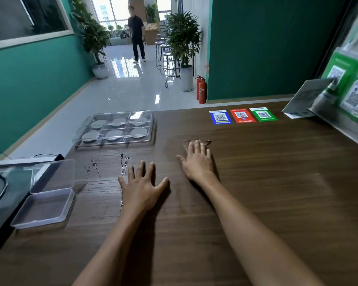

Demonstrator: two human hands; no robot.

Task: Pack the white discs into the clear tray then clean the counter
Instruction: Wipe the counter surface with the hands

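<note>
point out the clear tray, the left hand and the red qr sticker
clear tray [95, 141]: head view, its near left wall
left hand [142, 187]: head view, back of the hand
red qr sticker [242, 115]: head view, its middle

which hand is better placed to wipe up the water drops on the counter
Left. The left hand lies flat right beside the water drops; the right hand rests farther right, on a dark cloth-like patch.

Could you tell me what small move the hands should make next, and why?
Probably sweep the right hand, flat on a brownish cloth, left toward the water droplets. All six compartments of the clear tray already hold white discs, so wiping the wet counter remains.
</note>
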